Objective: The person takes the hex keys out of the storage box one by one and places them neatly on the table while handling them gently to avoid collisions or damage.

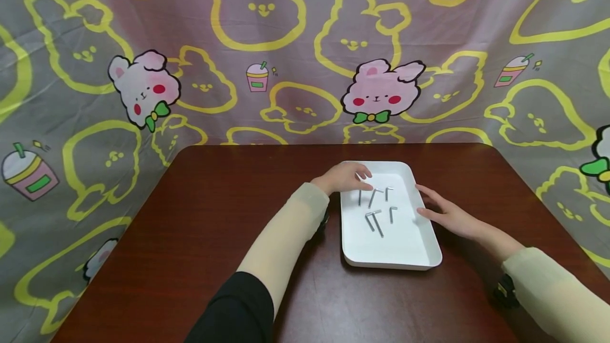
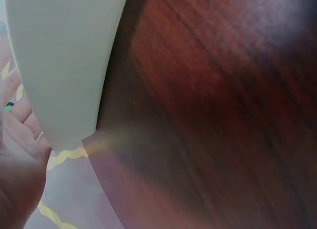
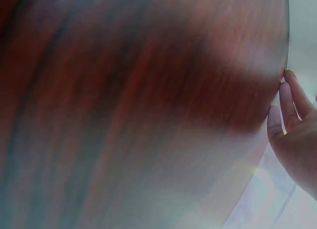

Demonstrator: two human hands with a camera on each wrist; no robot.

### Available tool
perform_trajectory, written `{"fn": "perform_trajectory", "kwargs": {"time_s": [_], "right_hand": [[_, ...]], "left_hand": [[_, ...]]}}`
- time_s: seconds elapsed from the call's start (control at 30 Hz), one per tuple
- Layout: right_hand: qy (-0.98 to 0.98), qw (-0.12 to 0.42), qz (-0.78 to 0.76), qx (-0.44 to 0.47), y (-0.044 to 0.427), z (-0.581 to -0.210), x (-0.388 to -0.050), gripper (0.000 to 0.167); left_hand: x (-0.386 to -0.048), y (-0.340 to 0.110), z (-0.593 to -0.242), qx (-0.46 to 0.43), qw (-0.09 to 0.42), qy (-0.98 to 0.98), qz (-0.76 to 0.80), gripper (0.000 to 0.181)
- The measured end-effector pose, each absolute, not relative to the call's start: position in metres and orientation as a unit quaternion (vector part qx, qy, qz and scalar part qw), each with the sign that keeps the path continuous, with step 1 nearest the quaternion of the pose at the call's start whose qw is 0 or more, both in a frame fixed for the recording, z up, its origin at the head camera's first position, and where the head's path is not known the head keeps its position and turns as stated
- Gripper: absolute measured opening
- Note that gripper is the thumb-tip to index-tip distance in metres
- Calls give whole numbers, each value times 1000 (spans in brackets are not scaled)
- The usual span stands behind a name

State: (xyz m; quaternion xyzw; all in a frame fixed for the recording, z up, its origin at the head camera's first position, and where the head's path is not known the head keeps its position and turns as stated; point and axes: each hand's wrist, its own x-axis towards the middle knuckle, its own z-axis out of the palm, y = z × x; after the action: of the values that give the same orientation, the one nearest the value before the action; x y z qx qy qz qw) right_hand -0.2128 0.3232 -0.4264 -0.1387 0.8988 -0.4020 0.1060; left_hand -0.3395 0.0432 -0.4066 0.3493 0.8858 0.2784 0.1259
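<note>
A white rectangular tray (image 1: 405, 247) lies on the table with several silver L-shaped hex keys (image 1: 377, 224) on its floor. My left hand (image 1: 344, 177) reaches over the tray's far left rim, its fingers loosely bent and thumb apart from the forefinger. One hex key (image 1: 359, 198) is partly hidden beneath it; I see nothing clearly pinched. In the left wrist view, the tray wall (image 2: 64, 66) covers part of the left hand (image 2: 20, 169). My right hand (image 1: 445, 213) rests its fingertips against the tray's right side; in the right wrist view, those fairly straight fingers (image 3: 287, 98) touch the outer wall.
The dark reddish-brown wooden table (image 1: 229, 216) extends to both sides of the tray. Behind it hangs a grey-pink cloth (image 1: 295, 41) with yellow outlines and cartoon bunnies. A dark device (image 1: 507, 291) is strapped at the right wrist.
</note>
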Motion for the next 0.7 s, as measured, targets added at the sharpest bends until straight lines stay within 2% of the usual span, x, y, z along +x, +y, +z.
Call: {"fn": "perform_trajectory", "kwargs": {"time_s": [0.5,0.7], "right_hand": [[898,107,-405,-135,323,-425,-212,72],[897,112,-407,-134,323,-424,-211,72]], "left_hand": [[-335,46,-412,370,79,901,214,31],[-334,46,-414,360,79,907,204,31]]}}
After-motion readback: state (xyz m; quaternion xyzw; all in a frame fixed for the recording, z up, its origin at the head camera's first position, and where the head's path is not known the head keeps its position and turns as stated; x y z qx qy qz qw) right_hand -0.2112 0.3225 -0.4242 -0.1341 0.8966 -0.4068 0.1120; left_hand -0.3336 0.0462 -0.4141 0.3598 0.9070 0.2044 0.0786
